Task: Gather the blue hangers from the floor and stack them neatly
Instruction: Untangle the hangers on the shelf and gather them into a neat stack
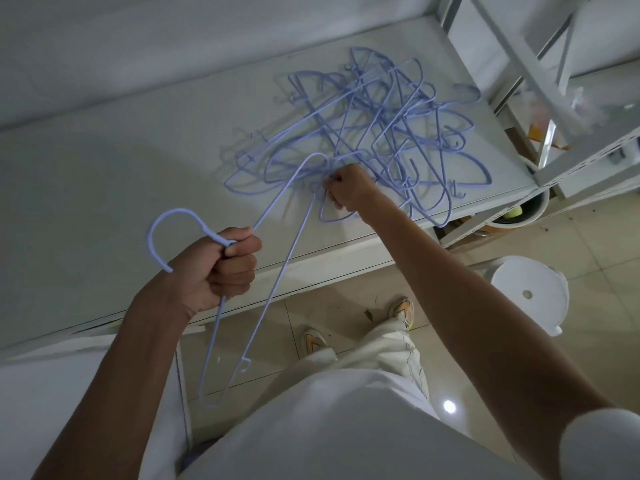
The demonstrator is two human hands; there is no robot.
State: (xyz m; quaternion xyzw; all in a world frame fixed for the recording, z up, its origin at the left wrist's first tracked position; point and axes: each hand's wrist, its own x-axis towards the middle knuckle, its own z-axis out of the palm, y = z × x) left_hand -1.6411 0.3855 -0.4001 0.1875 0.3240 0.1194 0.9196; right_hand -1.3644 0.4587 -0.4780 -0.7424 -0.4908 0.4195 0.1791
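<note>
Light: you're working in dim, cool, flat light | Shadows: soft ones fall toward 9 o'clock under the hanger pile [363, 133] on the white surface [104, 188] | Glare: one small bright spot on the floor tiles [449, 406] at 5 o'clock | Distortion: strong wide-angle bending, shelf frame [519, 60] at 1 o'clock slants | Focus: corners soft, centre fairly sharp

Hanger pile [367, 133] on platform [138, 168]; stool [530, 292] right, below.

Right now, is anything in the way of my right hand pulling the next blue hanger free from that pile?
Yes. The right hand is closed on a wire at the near edge of the tangled pile of blue wire hangers, and neighbouring hangers cross and interlock over it, so it will likely snag. Nothing else blocks the hand.
</note>
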